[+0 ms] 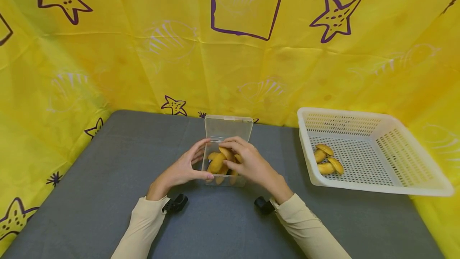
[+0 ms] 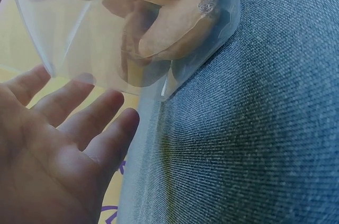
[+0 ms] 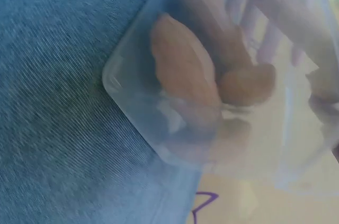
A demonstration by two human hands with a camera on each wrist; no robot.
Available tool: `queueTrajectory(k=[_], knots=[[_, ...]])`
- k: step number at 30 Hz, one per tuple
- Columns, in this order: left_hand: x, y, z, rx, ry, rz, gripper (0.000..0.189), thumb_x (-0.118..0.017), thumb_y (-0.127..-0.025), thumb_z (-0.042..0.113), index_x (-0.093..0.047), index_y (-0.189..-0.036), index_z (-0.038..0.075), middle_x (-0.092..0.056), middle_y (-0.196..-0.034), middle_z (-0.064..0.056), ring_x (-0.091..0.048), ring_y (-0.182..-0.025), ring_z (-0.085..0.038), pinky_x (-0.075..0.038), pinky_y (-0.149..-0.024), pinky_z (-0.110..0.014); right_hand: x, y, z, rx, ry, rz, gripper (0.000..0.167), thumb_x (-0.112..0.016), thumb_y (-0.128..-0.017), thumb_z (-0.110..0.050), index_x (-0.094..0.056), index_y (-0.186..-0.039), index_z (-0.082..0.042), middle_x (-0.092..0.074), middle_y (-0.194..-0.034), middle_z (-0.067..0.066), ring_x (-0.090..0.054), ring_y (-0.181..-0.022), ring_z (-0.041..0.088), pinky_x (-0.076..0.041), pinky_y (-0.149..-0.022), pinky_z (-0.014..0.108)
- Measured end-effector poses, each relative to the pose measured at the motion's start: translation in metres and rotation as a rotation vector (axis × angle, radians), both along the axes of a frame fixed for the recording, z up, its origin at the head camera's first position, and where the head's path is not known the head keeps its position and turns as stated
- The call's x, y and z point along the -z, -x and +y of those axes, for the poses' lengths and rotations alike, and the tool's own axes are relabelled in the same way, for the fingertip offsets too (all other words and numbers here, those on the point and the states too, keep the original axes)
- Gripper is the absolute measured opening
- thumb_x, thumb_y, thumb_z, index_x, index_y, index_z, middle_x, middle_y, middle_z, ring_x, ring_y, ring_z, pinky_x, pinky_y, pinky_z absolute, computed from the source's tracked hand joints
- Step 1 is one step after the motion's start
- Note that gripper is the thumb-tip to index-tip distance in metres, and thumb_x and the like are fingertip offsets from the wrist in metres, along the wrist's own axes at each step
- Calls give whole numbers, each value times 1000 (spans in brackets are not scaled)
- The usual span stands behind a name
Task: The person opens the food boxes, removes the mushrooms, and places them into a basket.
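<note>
A clear plastic box (image 1: 225, 181) stands on the table with its hinged lid (image 1: 229, 126) raised at the back. Several yellow-brown mushrooms (image 1: 216, 164) fill it, and some show through the wall in both wrist views. My right hand (image 1: 249, 162) reaches over the box and pinches a mushroom (image 1: 227, 153) at the top of the pile between thumb and fingers. At the box's left side is my left hand (image 1: 182, 168), its thumb touching the near rim. In the left wrist view its extended fingers (image 2: 106, 113) touch the box wall.
On the right stands a white perforated plastic basket (image 1: 363, 189), with a few mushrooms (image 1: 328, 166) lying at its left end. A grey cloth (image 1: 118, 171) covers the table. Behind it hangs a yellow patterned curtain (image 1: 230, 63). Each wrist wears a black strap device (image 1: 176, 203).
</note>
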State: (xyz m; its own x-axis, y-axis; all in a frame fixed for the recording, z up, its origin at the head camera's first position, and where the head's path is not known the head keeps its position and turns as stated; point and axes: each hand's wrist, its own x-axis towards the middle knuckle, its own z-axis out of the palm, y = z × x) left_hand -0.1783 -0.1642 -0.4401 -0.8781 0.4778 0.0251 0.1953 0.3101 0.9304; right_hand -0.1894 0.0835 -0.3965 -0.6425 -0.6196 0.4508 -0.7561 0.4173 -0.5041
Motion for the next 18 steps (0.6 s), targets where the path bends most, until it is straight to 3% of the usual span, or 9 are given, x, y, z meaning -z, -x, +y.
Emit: queueTrajectory(k=[7,18], knots=[[1,1,1,0,-1,6,101,-84,-81,25,-18,-158,24,-25,-164,-13,-27,-149,-38,-27,-120,-58,-12,2,16,15,60,-16,40,-76,-86,-5,-64,-124,0,-61,-125,10,-63,-104,19,-59,-86,32],[0,0,1,2,-30,7,104,-85,-79,20,-18,-159,21,-23,-164,-13,-26,-150,-37,-28,-120,-54,-28,1,53,114,122,0,43,-79,-82,1,-65,-122,1,-62,-123,13,-65,-106,22,-59,-90,29]])
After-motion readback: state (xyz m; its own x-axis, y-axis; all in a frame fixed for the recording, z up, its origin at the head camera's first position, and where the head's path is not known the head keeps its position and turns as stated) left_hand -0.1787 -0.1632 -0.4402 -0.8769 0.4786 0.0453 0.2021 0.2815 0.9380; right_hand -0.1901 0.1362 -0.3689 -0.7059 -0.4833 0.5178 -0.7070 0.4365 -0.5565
